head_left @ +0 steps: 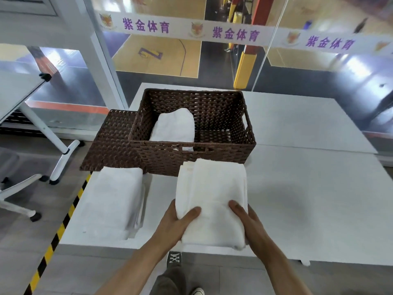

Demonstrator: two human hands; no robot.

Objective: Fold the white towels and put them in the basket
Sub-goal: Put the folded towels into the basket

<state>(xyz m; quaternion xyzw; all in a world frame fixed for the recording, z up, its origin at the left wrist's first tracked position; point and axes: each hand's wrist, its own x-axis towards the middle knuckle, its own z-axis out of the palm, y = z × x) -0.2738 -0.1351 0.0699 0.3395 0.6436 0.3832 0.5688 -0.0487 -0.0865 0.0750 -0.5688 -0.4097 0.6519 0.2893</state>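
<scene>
A folded white towel (212,188) lies lengthwise between my hands, just in front of the brown wicker basket (225,116). My left hand (176,220) grips its near left edge, thumb on top. My right hand (248,222) grips the near right edge the same way. Inside the basket, another folded white towel (174,126) leans against the left side. A stack of white towels (112,201) rests on the table to the left of the held one.
The white table (308,188) stretches right and back. The basket's wicker lid (112,141) overhangs the table's left edge. Yellow-black tape (53,241) marks the floor on the left. A glass wall stands behind the table, and a folding table's white legs (57,145) stand at left.
</scene>
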